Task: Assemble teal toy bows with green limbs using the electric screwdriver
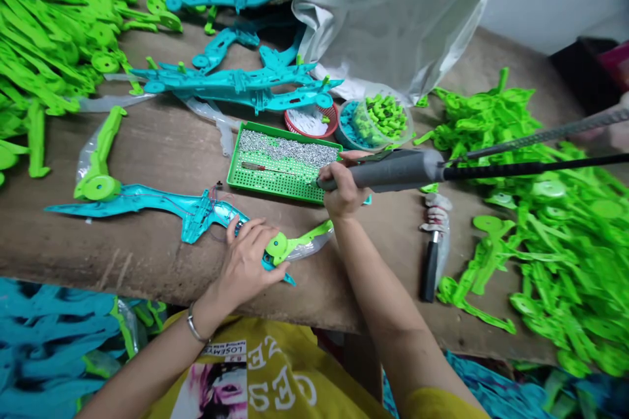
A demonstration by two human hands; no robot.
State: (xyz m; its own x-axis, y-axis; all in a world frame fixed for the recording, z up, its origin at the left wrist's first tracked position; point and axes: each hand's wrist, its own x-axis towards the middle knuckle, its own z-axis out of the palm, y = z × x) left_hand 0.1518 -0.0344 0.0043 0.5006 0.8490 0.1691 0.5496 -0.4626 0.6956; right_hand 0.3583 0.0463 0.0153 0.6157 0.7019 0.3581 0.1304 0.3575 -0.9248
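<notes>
A long blue plastic frame (pixel 162 201) lies across the table, with a green arm (pixel 101 173) at its left end and another green arm (pixel 304 237) near its right end. Thin wires run along its middle. My left hand (pixel 250 258) rests on the right part of the frame, fingers bent round it beside the green disc. In my right hand (pixel 344 190) is a grey electric screwdriver (pixel 393 170), its tip over the green tray (pixel 280 193). That tray holds many small silver screws and a screwdriver with a red handle (pixel 253 166).
Green parts (pixel 49 33) are heaped at the left and more (pixel 574 249) at the right. Blue frames (pixel 221 82), a red basket (pixel 309 123) and a tub of small green pieces (pixel 383 119) stand behind the tray. A black-handled hammer (pixel 430 268) lies at the right.
</notes>
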